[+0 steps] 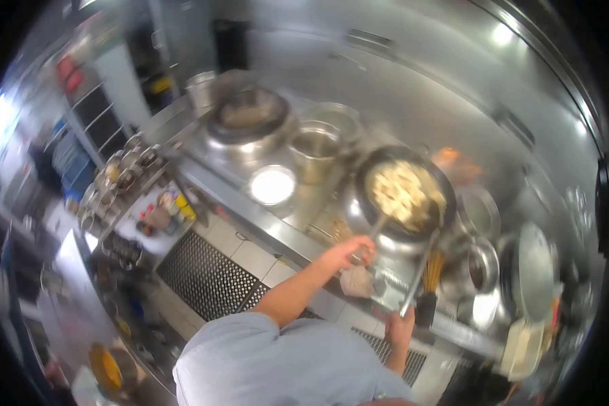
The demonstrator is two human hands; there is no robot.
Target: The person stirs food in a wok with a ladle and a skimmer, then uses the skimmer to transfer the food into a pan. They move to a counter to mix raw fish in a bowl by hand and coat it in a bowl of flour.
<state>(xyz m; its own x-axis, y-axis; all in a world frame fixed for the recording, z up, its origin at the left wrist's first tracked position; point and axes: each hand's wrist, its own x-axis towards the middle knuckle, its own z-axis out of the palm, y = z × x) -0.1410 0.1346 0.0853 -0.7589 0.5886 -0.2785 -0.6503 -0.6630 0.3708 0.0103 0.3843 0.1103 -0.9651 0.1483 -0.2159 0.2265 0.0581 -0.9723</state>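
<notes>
A dark wok (440, 183) sits on the burner, with pale, chunky pieces of food (400, 191) inside it. My left hand (353, 252) is closed at the near side of the wok, around the handle of a metal utensil (381, 226) whose far end reaches the food. A light crumpled cloth (357, 281) is just below that hand. My right hand (400, 326) is wrapped around the lower end of a long metal handle (421, 274), which runs up to the wok's near right rim. Motion blur hides the finer shape of both tools.
Left of the wok stand a metal pot (316, 145), a bright round container (273, 185) and another wok (245, 115). To the right are a bamboo brush (432, 271), a steel pot (477, 267) and a large pale lid-like disc (536, 271). Flames (457, 161) show behind. Black mats (206, 277) cover the floor.
</notes>
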